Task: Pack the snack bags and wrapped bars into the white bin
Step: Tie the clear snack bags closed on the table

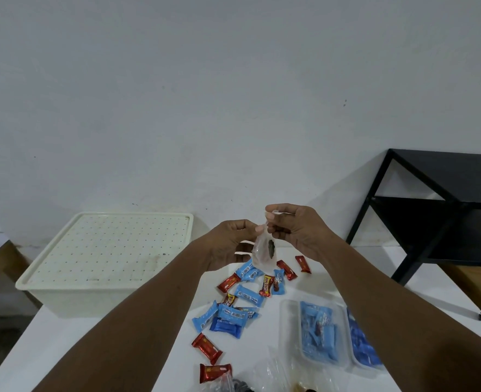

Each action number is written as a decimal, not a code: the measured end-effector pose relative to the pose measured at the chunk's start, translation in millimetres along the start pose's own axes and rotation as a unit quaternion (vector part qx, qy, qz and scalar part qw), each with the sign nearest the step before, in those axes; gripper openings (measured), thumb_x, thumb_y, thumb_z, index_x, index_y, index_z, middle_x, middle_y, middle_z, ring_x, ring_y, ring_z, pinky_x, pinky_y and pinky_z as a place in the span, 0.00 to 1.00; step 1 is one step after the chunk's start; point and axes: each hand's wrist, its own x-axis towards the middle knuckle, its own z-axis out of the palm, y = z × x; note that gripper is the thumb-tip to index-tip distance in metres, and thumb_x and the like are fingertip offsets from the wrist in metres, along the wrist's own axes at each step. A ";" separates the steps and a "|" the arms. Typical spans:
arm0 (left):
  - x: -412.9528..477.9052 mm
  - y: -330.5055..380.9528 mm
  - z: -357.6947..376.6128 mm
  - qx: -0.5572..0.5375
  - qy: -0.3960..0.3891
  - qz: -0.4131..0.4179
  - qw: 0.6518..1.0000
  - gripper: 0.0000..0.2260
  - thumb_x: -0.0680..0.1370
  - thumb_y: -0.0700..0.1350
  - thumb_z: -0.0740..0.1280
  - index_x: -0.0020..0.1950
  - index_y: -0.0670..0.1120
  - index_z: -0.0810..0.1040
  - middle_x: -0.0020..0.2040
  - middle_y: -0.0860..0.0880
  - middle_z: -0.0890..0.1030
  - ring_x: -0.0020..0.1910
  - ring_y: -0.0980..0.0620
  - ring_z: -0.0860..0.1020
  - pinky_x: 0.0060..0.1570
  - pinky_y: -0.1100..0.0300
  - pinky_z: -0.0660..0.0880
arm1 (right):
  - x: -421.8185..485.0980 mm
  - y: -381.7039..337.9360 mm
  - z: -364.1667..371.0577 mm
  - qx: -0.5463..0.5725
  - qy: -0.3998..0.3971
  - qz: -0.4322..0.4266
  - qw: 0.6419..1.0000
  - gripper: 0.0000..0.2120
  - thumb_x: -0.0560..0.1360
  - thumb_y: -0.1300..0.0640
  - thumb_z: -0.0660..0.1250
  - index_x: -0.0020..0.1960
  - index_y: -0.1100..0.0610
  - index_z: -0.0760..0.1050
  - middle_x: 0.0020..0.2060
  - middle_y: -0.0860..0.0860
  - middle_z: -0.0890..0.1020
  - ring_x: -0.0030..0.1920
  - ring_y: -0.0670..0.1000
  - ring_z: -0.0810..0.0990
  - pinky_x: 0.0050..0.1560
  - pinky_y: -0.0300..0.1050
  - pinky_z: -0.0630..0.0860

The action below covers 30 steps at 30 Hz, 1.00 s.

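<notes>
Both hands hold up a small clear plastic bag (pixel 264 254) with a dark piece inside, above the white table. My right hand (pixel 293 230) pinches the bag's top edge. My left hand (pixel 229 243) grips its left side with curled fingers. Below them, several blue snack bags (pixel 247 295) and red wrapped bars (pixel 207 349) lie scattered on the table. The white bin (pixel 64 298) stands at the left with its perforated lid (pixel 112 247) on.
Two clear plastic containers (pixel 290 329) with blue packets sit at the right front. Crumpled clear bags (pixel 270 372) lie at the near edge. A black metal shelf (pixel 443 210) stands to the right of the table (pixel 50 349). A white wall is behind.
</notes>
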 end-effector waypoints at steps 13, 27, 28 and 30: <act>-8.1 -4.8 -6.8 -0.040 -0.027 -0.011 0.999 0.08 0.80 0.47 0.67 0.45 0.46 0.83 0.41 0.49 0.82 0.39 0.54 0.79 0.40 0.60 0.76 | -0.1 0.7 3.7 0.012 -0.018 0.008 1.000 0.15 0.71 0.63 0.74 0.57 0.65 0.80 0.39 0.60 0.83 0.38 0.55 0.81 0.47 0.48 0.80; 5.2 -8.7 7.6 0.303 0.159 0.140 0.929 0.12 0.80 0.51 0.66 0.41 0.46 0.78 0.38 0.48 0.82 0.34 0.53 0.80 0.41 0.58 0.78 | 2.7 1.6 -1.4 -0.047 0.048 -0.032 0.997 0.07 0.74 0.66 0.71 0.52 0.66 0.80 0.37 0.59 0.82 0.38 0.55 0.80 0.48 0.50 0.79; 6.8 -12.3 6.9 0.313 0.163 0.139 0.925 0.11 0.80 0.51 0.65 0.42 0.46 0.78 0.37 0.49 0.82 0.34 0.53 0.80 0.42 0.57 0.78 | 3.2 1.6 -1.3 -0.049 0.063 -0.039 0.996 0.06 0.74 0.66 0.71 0.51 0.66 0.80 0.37 0.59 0.82 0.38 0.55 0.80 0.47 0.49 0.79; 8.5 -16.8 6.2 0.323 0.176 0.139 0.919 0.09 0.81 0.50 0.65 0.44 0.46 0.78 0.38 0.50 0.83 0.34 0.54 0.81 0.41 0.60 0.77 | 4.5 2.5 -1.6 -0.053 0.088 -0.050 0.993 0.05 0.74 0.66 0.70 0.50 0.65 0.81 0.36 0.59 0.82 0.38 0.56 0.80 0.44 0.48 0.79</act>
